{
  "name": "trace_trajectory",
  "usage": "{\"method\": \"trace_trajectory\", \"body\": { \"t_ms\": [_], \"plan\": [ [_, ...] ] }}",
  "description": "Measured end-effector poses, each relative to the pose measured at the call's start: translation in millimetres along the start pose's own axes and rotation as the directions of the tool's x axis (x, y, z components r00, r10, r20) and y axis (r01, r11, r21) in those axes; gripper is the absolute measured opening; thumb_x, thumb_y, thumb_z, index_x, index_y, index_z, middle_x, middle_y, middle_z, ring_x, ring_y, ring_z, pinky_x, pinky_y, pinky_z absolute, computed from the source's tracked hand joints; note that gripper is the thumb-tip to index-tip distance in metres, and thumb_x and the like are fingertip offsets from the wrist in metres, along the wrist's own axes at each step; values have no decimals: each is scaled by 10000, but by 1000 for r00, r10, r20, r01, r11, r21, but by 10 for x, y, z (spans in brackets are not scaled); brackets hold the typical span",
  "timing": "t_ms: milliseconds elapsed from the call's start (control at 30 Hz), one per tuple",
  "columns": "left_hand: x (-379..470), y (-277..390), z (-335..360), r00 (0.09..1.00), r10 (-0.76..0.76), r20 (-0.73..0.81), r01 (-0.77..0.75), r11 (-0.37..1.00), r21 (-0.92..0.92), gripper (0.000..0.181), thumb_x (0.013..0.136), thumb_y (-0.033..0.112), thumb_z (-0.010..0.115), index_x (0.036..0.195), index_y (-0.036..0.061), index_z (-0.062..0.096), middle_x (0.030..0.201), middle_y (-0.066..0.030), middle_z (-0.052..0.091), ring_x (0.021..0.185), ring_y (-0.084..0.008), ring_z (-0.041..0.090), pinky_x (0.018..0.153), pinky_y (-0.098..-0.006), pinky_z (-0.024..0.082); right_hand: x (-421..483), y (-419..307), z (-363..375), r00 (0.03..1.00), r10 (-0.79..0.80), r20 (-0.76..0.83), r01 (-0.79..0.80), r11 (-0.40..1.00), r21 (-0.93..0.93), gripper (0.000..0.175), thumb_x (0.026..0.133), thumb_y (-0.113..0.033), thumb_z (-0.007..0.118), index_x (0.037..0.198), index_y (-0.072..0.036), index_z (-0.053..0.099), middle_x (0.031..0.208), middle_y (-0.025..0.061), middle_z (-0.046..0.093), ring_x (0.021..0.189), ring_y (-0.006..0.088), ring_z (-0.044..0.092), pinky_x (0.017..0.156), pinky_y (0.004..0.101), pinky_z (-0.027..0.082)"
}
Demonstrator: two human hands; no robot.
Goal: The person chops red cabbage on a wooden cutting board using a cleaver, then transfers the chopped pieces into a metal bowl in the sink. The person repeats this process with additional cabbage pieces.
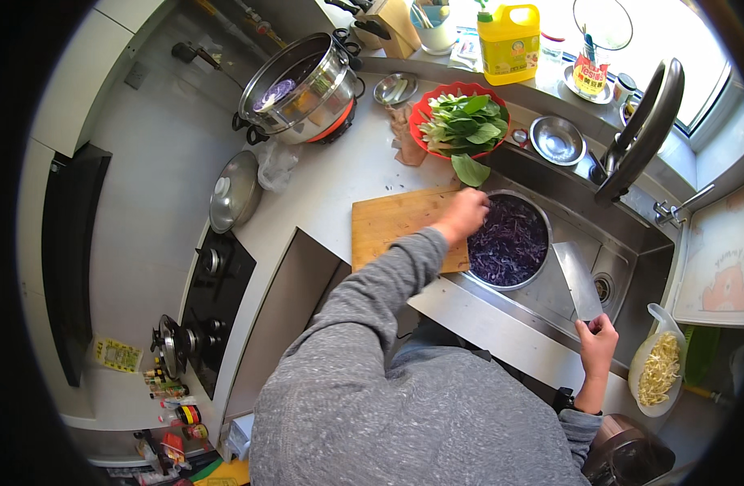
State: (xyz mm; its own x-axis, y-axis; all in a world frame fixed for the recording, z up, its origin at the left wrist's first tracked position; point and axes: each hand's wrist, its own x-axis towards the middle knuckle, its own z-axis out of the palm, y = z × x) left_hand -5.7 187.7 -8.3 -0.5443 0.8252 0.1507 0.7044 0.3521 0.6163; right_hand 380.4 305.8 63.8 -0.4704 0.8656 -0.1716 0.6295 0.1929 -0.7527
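Observation:
My right hand (596, 343) grips a wide-bladed cleaver (578, 279) at its lower end, over the right part of the sink; its handle is hidden. My left hand (468, 211), slightly blurred, has curled fingers where the wooden cutting board (396, 225) meets a steel bowl of shredded purple cabbage (510, 243). Whether it holds anything does not show. The bowl sits in the sink (566, 212) beside the board. Just beyond my left hand, a single green leaf (471, 170) lies below a red basket (415, 118) full of leafy greens (469, 124).
A steamer pot (311, 103) with a piece of purple cabbage stands at back left, near a glass lid (235, 191). The dark faucet (642, 133) arches over the sink's far right. A small steel bowl (557, 141) rests behind the sink; bean sprouts (658, 370) fill a colander at right.

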Motion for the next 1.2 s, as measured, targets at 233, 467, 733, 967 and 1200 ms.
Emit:
{"method": "trace_trajectory", "body": {
  "t_ms": [233,467,733,967,1200],
  "plan": [
    [-308,-1605,-1200,961,-221,-167,259,930,260,218,754,83,718,954,25,655,911,-188,645,866,-347,628,797,-407,522,-159,-178,202,998,1,-59,-4,999,-47,323,752,-135,755,686,18,478,571,74,472,563,137,418,538,316,399],
    [-295,-2137,-1224,952,-296,-80,303,949,92,370,670,31,768,991,37,584,934,-142,601,851,-296,612,790,-376,523,-357,-563,559,996,39,-83,-44,997,-60,328,744,-137,760,682,17,477,570,79,489,554,137,428,528,324,398],
    [152,-1989,-1090,990,-43,133,39,999,29,298,658,11,767,904,2,599,855,-158,655,810,-311,648,731,-385,524,-537,-875,889,991,61,-119,-67,996,-55,330,738,-134,769,677,10,477,564,63,496,551,125,429,520,308,395],
    [391,-1634,-856,970,81,229,-97,994,58,57,712,25,644,767,34,656,812,-191,666,795,-372,642,707,-433,517,-642,-980,992,987,83,-141,-92,994,-53,327,734,-142,772,678,9,488,564,63,504,544,124,436,516,304,397],
    [602,-1221,-656,953,-87,291,-3,955,295,111,756,117,655,831,35,658,936,-212,677,918,-384,647,780,-467,514,-649,-1009,978,987,66,-144,-76,995,-60,323,733,-154,771,684,13,500,552,71,515,528,128,449,503,310,397]
  ]
}}
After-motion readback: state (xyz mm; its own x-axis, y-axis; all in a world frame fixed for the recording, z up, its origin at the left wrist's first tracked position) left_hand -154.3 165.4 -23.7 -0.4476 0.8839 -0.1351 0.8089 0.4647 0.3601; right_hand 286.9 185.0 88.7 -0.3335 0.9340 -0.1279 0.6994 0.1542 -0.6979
